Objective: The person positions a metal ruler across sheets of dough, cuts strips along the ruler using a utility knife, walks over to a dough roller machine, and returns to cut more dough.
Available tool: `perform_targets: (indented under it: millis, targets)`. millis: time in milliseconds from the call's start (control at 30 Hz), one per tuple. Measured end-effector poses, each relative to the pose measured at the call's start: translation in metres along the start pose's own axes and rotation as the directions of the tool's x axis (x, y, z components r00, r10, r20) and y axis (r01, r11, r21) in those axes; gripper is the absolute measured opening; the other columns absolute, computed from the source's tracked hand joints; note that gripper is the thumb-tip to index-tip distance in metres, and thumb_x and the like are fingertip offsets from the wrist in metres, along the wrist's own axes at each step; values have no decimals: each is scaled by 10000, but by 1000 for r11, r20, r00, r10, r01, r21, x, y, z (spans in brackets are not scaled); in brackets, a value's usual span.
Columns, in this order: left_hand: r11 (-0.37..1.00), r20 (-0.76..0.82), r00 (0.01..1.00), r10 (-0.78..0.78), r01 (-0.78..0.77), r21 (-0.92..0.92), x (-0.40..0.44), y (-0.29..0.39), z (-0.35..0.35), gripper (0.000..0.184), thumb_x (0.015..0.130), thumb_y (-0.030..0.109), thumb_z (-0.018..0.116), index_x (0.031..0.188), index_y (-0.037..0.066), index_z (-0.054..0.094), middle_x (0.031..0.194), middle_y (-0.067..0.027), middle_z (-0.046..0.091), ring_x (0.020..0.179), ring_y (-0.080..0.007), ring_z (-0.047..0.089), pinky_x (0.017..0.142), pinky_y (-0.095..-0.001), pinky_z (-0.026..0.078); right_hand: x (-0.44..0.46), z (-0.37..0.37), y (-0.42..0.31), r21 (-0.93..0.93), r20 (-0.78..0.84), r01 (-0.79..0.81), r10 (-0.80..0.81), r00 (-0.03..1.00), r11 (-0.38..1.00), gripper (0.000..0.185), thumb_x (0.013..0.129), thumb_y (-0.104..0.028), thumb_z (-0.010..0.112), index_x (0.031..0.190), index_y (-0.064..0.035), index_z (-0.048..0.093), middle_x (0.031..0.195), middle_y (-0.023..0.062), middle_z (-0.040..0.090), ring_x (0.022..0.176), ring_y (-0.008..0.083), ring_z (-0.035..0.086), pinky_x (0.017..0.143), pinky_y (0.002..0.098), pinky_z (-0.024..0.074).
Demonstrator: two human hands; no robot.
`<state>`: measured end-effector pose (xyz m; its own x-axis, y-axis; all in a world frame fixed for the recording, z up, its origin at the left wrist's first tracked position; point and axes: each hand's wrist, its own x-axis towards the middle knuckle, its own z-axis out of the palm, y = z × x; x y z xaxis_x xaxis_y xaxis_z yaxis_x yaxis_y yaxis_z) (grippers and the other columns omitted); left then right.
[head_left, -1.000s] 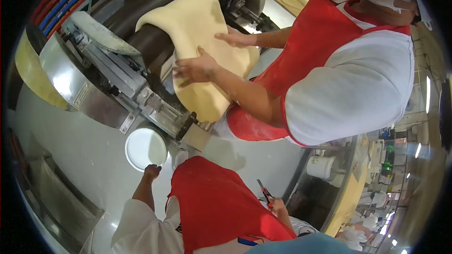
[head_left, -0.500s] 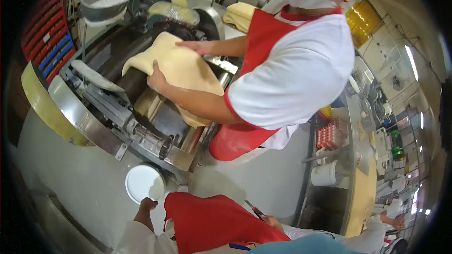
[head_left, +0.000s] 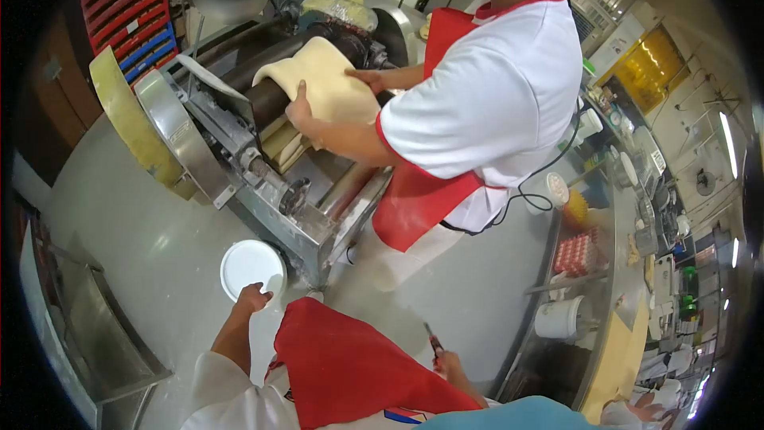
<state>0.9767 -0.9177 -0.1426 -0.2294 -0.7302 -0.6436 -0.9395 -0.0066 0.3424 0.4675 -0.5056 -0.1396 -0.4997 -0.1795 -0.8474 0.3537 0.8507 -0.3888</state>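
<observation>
My left hand (head_left: 254, 297) is over the near edge of a round white lid (head_left: 252, 269) low beside the machine; its fingers are apart and hold nothing. In my right hand (head_left: 449, 365) is a red-handled cutter (head_left: 434, 342) with its narrow blade pointing away from me. A co-worker in a red apron has both hands on a pale dough sheet (head_left: 320, 80), which is draped over the dark roller (head_left: 268, 101) of the machine.
The machine's metal guard (head_left: 173, 134) stands at the left, with red and blue crates (head_left: 131, 12) behind it. A steel bin (head_left: 99, 334) is at lower left. Along the right runs a work counter (head_left: 621, 334) with a white bucket (head_left: 559, 319) underneath.
The view has shifted, showing more of the machine and counter. The dough hangs less far down the front of the roller. My right hand still holds the cutter; my left stays by the lid.
</observation>
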Motion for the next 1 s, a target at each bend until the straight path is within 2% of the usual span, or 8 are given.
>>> perform_targets:
  millis: [133,200,267,400,533,667,867,1000]
  targets:
    - [994,-73,994,-77,71,-83,-36,-40,29,729,888,521,661,1333,-53,612,1354,-282,615,1295,-393,579,1110,-427,450,19,7,-42,4,68,56,-56,996,998,335,1021,-377,610,946,-50,601,700,76,590,535,202,553,516,408,508]
    - [994,16,994,-105,105,-3,-39,-66,45,697,869,521,688,1280,-41,654,1332,-262,637,1285,-386,591,1095,-425,468,21,15,-61,37,94,28,-31,995,999,311,1034,-349,601,960,-47,604,709,82,599,533,206,552,536,417,525]
    - [945,266,911,-315,273,182,-43,-75,45,643,862,506,701,1241,-13,690,1323,-231,655,1270,-377,605,1074,-426,490,15,29,-82,63,84,102,-107,991,993,307,1041,-349,585,941,-60,604,702,65,595,510,184,545,534,409,528]
    - [937,346,874,-342,290,192,-8,-81,45,763,824,616,675,1280,5,674,1375,-227,624,1273,-392,597,1087,-456,473,-8,41,-100,110,110,111,-123,986,988,316,1047,-357,568,938,-63,605,696,51,590,496,165,538,522,405,520]
    - [984,218,976,18,-56,170,85,-96,75,650,889,539,591,1175,-32,714,1276,-264,664,1227,-403,620,1072,-457,479,-31,40,-92,-39,7,26,-25,1000,999,356,1027,-401,595,942,-56,605,709,63,607,515,182,569,492,406,519]
    - [976,221,975,11,-59,211,112,-41,32,676,986,578,439,1146,-14,723,1227,-257,688,1206,-421,620,1072,-475,468,-42,27,-70,197,-38,-73,82,996,978,356,1014,-400,611,951,-49,615,720,80,619,517,205,578,477,389,513]
    - [961,277,961,-19,-59,269,153,-12,4,656,930,539,499,1138,-39,729,1274,-274,661,1229,-394,621,1086,-458,464,-63,21,-89,42,-163,-64,70,984,997,342,1005,-383,626,972,-42,617,716,95,627,563,206,609,484,393,497]
    - [917,380,912,156,-277,288,193,-32,10,709,982,568,396,1156,-41,713,1268,-292,655,1230,-423,609,1095,-482,445,-82,22,-72,1,-162,2,-2,987,1000,359,1009,-402,619,960,-47,619,690,83,617,536,187,592,460,384,478]
